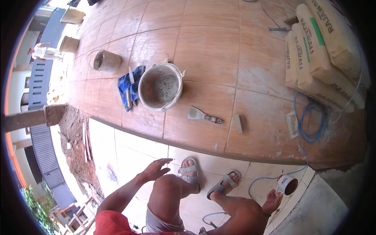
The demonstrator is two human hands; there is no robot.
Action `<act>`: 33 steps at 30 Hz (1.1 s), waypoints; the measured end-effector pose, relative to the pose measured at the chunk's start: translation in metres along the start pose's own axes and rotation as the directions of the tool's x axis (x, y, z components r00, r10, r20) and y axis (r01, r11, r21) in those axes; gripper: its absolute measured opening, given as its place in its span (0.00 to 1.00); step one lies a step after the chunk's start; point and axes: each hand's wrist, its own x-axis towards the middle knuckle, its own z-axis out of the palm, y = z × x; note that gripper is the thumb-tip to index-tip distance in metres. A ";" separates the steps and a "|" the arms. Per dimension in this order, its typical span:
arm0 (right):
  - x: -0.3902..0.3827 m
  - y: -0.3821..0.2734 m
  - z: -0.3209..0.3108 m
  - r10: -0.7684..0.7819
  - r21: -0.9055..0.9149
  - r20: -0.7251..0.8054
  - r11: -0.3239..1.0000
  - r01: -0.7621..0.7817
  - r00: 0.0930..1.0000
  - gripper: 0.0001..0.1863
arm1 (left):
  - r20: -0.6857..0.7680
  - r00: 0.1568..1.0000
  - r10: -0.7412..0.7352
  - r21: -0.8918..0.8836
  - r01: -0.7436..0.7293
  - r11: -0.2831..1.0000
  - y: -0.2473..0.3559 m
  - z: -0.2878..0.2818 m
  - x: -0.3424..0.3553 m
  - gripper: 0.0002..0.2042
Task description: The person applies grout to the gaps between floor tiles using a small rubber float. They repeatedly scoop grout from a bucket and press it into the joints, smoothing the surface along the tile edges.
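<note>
My right hand (271,202) grips a white mug (280,187) with dark brown contents, low on the right beside my knee. My left hand (156,170) hovers by my left knee with its fingers apart; nothing held can be made out in it. On the raised tiled step in front of me stands a bucket (142,88) partly filled with grey mortar. A putty knife (203,116) lies flat to its right, near a small wedge-shaped tile piece (237,123). Left of the bucket, a blue cloth (123,83) bears tools, one with a wooden handle.
Paper sacks (313,58) are stacked at the far right, with a coil of blue cable (309,133) in front. A smaller bucket (111,62) stands at the back left. Dug soil (72,133) borders the left side; another person (45,51) is in the distance.
</note>
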 end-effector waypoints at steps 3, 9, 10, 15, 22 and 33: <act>-0.042 -0.059 0.025 0.054 -0.196 0.157 0.980 -0.023 0.986 0.17 | -0.050 0.931 -0.361 -0.288 0.333 0.898 -0.038 0.002 -0.129 0.22; -0.131 -0.187 0.057 0.187 -0.506 0.267 0.862 -0.028 0.945 0.16 | 0.018 0.620 -0.784 -0.746 0.531 0.402 -0.075 0.086 -0.385 0.22; -0.142 -0.208 0.064 0.213 -0.557 0.277 0.830 -0.024 0.937 0.15 | 0.049 0.599 -0.800 -0.777 0.525 0.346 -0.061 0.093 -0.411 0.22; -0.188 -0.297 0.123 0.278 -0.663 0.475 0.736 0.133 0.835 0.14 | 0.153 0.582 -0.799 -0.887 0.438 0.149 -0.003 0.114 -0.506 0.22; -0.256 -0.323 0.265 0.387 -0.685 0.644 0.676 0.271 0.660 0.15 | 0.262 0.515 -0.816 -0.957 0.250 -0.149 0.019 0.149 -0.582 0.22; -0.522 -0.218 0.546 0.421 -0.552 0.731 0.828 0.102 0.537 0.16 | 0.293 0.513 -0.807 -0.950 0.064 -0.305 -0.143 0.045 -0.615 0.21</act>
